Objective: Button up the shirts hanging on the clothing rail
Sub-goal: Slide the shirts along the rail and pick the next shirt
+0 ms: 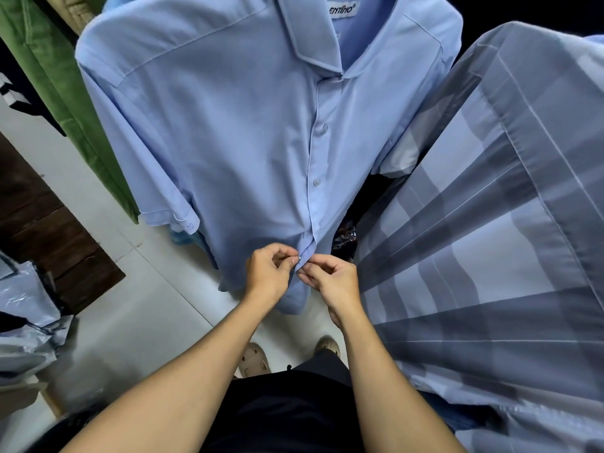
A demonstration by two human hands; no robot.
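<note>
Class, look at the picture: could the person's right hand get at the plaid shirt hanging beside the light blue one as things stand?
Probably yes. The plaid shirt hangs right beside the right hand with nothing between them, but that hand is pinching the light blue shirt and must let go first.

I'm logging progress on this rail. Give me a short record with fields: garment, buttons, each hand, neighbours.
garment: light blue shirt, hanging, collar up
buttons: two upper ones look fastened
left hand: pinches the placket low down
right hand: pinches the opposite edge, beside the left
neighbours: green garment on the left, grey checked shirt on the right
</note>
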